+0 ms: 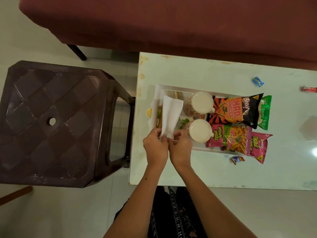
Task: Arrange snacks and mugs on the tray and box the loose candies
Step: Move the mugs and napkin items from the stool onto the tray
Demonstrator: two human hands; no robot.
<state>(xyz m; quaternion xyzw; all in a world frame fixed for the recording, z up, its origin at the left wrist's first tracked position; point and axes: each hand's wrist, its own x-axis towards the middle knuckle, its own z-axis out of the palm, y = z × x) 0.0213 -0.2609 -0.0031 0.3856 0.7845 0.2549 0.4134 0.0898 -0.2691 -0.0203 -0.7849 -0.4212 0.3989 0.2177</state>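
A white tray (173, 88) lies on the pale table (223, 172). On it stand two floral mugs, one further away (199, 103) and one nearer (199, 130), beside snack packets: an orange-black one (236, 109), a green one (265, 112) and two pink ones (229, 137) (259, 146). My left hand (156, 146) and my right hand (180, 146) both pinch the near end of a folded white paper napkin (170, 115) over the tray's left part. Loose candies lie on the table: a blue one (258, 81), a red one (309, 89) and a blue-red one (237, 159).
A dark brown plastic stool (51, 124) stands just left of the table. A maroon sofa (171, 23) runs along the far side. More white napkin (154, 107) drapes over the tray's left edge by a yellow tab (149, 112). Pale floor lies around.
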